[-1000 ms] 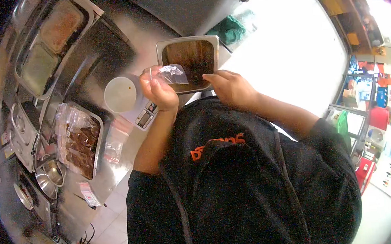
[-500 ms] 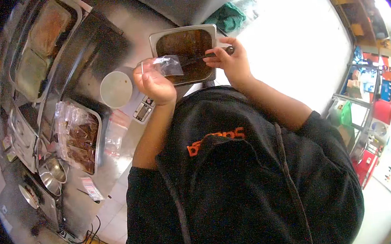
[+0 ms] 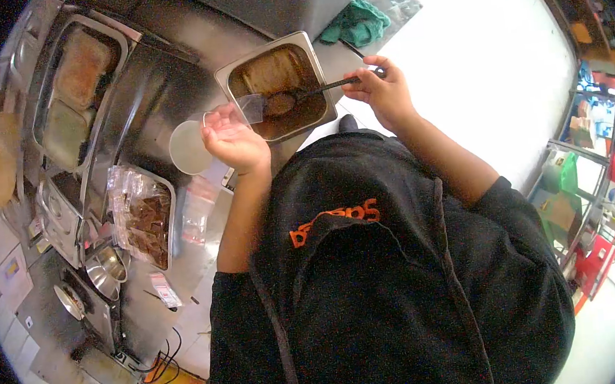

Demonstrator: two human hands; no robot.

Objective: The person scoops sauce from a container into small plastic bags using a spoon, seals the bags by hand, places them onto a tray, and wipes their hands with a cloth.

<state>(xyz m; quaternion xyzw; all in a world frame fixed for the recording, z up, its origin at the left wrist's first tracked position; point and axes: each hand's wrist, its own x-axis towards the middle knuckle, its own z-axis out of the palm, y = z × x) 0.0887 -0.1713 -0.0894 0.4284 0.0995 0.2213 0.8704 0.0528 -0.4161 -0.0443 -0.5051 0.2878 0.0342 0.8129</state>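
My left hand [image 3: 234, 138] is closed on the upper edge of a small clear plastic bag [image 3: 252, 109], which hangs at the left side of a steel pan [image 3: 221, 79]. Dark brown sauce [image 3: 309, 120] lies in this deep rectangular pan. My right hand [image 3: 387, 97], beyond the pan's right rim, grips the black handle of a ladle [image 3: 327, 86]. The ladle's bowl, with brown sauce in it, is over the pan, close to the bag's edge; whether the two touch, I cannot tell. Left of my left hand stands a white round tub [image 3: 191, 148].
A tray [image 3: 172, 227] of filled brown plastic bags [image 3: 146, 219] lies on the steel counter at left, with flat clear bags [image 3: 198, 211] beside it. A green cloth [image 3: 356, 23] lies behind the pan. Steel bowls [image 3: 106, 270] stand further left.
The ladle's bowl has come into view, filled with brown sauce, beside the bag. My right hand has moved slightly right. The whole view has turned a little, so the pan looks tilted.
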